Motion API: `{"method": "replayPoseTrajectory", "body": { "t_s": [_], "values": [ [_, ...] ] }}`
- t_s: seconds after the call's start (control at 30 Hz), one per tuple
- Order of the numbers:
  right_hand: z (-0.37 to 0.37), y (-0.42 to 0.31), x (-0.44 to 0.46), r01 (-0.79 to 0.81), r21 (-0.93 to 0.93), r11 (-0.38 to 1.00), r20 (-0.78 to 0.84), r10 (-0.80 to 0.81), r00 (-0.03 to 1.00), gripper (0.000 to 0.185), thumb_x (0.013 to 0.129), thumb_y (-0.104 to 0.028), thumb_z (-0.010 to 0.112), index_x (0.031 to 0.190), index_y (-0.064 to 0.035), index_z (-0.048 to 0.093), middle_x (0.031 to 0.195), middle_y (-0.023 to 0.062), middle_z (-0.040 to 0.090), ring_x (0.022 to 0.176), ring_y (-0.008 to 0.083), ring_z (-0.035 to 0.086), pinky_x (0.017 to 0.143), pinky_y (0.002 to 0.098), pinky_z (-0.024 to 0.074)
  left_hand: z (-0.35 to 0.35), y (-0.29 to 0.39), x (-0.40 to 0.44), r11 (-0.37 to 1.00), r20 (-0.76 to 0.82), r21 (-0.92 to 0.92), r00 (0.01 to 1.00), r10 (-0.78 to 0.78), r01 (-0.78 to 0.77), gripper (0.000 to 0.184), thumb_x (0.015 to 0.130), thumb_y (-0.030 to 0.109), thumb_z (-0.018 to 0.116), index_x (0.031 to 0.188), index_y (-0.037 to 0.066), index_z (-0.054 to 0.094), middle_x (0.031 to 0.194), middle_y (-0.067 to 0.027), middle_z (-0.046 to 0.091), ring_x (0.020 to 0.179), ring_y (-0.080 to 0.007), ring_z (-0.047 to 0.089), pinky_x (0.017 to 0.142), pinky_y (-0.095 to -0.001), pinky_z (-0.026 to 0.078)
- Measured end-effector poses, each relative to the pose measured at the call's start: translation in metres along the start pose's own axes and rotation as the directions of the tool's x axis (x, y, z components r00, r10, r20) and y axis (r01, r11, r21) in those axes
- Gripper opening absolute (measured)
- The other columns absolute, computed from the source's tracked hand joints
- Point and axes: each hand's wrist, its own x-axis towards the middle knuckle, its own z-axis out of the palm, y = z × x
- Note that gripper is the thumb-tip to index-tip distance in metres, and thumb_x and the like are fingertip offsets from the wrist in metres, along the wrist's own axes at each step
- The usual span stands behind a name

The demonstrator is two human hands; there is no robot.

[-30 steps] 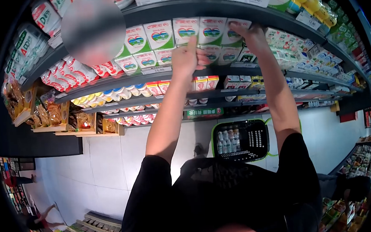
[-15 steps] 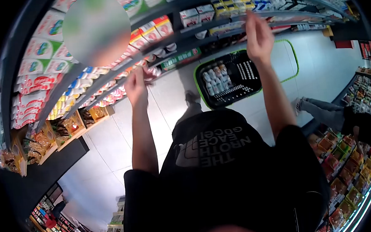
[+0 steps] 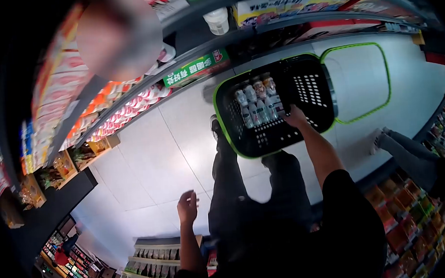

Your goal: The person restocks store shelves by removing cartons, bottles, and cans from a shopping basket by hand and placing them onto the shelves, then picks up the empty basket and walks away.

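Note:
My right hand reaches down into a black shopping basket with a green rim, which stands on the floor by my feet. Beside its fingertips is the block of small clear bottles with pale caps, packed in rows in the basket's left half. Dark basket and shadow hide much of these fingers, so I cannot tell whether they grip anything. My left hand hangs low over the floor on the left, fingers loosely bent and a little apart, holding nothing.
Stocked shelves curve along the front and left, with a white tub on one. The basket's green handle lies out to the right. A person's legs are at the right, near a rack of packets.
My right hand has come down from the shelf into the basket. My left hand has dropped back from the shelf toward my body. The view has tilted lower, showing my legs.

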Motion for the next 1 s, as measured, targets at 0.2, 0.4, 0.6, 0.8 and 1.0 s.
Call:
{"method": "replayPoseTrajectory", "body": {
  "t_s": [0.2, 0.4, 0.6, 0.8, 1.0],
  "values": [
    [0.086, -0.04, 0.183, -0.113, 0.269, 0.956, -0.088, 0.141, 0.986, 0.098, 0.061, -0.071, 0.08, 0.123, 0.0036, 0.064, 0.12, 0.0219, 0.069, 0.11, 0.0328, 0.068, 0.091, 0.0413, 0.054, 0.061, -0.075, 0.029, 0.982, -0.15, 0.19, 0.989, 0.017, 0.012, 0.028, 0.097, 0.021, 0.065, 0.113, -0.002, 0.068, 0.096, -0.0138, 0.074, 0.084, -0.0207, 0.073, 0.07, -0.032, 0.059],
    [0.095, -0.031, 0.164, -0.073, 0.419, 0.905, -0.084, 0.119, 0.989, 0.07, 0.08, -0.067, 0.07, 0.094, 0.0015, 0.072, 0.079, 0.0194, 0.071, 0.082, 0.0321, 0.072, 0.073, 0.0451, 0.0545, 0.111, 0.027, 0.074, 0.924, -0.161, 0.287, 0.938, 0.307, -0.253, 0.021, 0.095, 0.012, 0.065, 0.111, 0.0, 0.069, 0.103, -0.0152, 0.072, 0.092, -0.0255, 0.072, 0.072, -0.036, 0.06],
    [-0.012, -0.063, 0.032, 0.277, 0.421, 0.864, -0.233, -0.192, 0.953, 0.051, 0.092, -0.048, 0.067, 0.09, 0.0032, 0.065, 0.073, 0.0195, 0.067, 0.068, 0.036, 0.069, 0.061, 0.0408, 0.053, 0.217, 0.192, 0.147, 0.606, 0.267, 0.28, 0.667, 0.695, -0.744, 0.077, 0.076, 0.02, 0.085, 0.143, 0.006, 0.049, 0.131, -0.0194, 0.06, 0.117, -0.0373, 0.061, 0.098, -0.043, 0.052],
    [-0.127, -0.068, -0.054, 0.656, 0.3, 0.693, 0.108, -0.708, 0.698, 0.042, 0.08, -0.03, 0.083, 0.105, -0.0029, 0.063, 0.092, 0.0111, 0.067, 0.08, 0.0265, 0.069, 0.07, 0.0349, 0.0545, 0.265, 0.206, 0.166, 0.814, 0.513, -0.093, 0.673, 0.533, -0.573, 0.095, 0.056, 0.028, 0.097, 0.137, 0.006, 0.051, 0.123, -0.0134, 0.066, 0.11, -0.0274, 0.067, 0.096, -0.0373, 0.053],
    [-0.035, -0.054, 0.062, 0.555, 0.163, 0.816, 0.178, -0.578, 0.797, 0.091, 0.075, -0.045, 0.084, 0.147, -0.0076, 0.042, 0.141, 0.0168, 0.052, 0.133, 0.0361, 0.049, 0.107, 0.0499, 0.0441, 0.242, 0.12, 0.115, 0.821, 0.289, -0.443, 0.809, 0.512, -0.361, 0.066, 0.066, 0.014, 0.089, 0.124, 0.001, 0.058, 0.113, -0.0099, 0.069, 0.104, -0.02, 0.068, 0.09, -0.0359, 0.057]
  ]
}}
